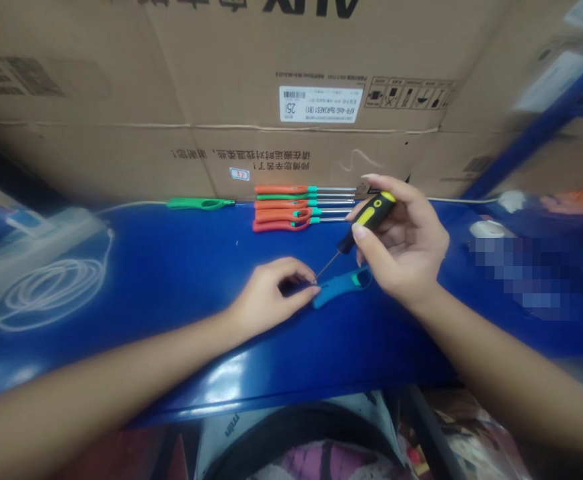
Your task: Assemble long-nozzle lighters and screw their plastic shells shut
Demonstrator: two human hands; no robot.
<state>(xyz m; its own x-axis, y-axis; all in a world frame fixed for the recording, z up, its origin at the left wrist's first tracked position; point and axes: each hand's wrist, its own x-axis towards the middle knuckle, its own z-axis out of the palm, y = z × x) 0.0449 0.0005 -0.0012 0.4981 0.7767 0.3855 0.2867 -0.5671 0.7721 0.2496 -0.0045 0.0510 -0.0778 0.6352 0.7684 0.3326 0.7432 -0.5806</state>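
My right hand (406, 240) is wrapped around the black and yellow handle of a screwdriver (370, 219). Its thin shaft slants down to the left, and the tip ends at the fingertips of my left hand (276, 290). There the thumb and forefinger close together around the tip; a tiny shiny spot shows between them, too small to name. Just under those fingertips lies a blue gas lighter handle (334, 288) with a teal trigger, its left end by my thumb. No metal tube shows on it.
Behind my hands, several orange, red and green lighters (281, 215) with metal tubes lie in a row. A green lighter handle (196, 203) sits left of them, against a large cardboard box (231, 73). A coiled white cable (51, 287) is on the left of the blue table (171, 267).
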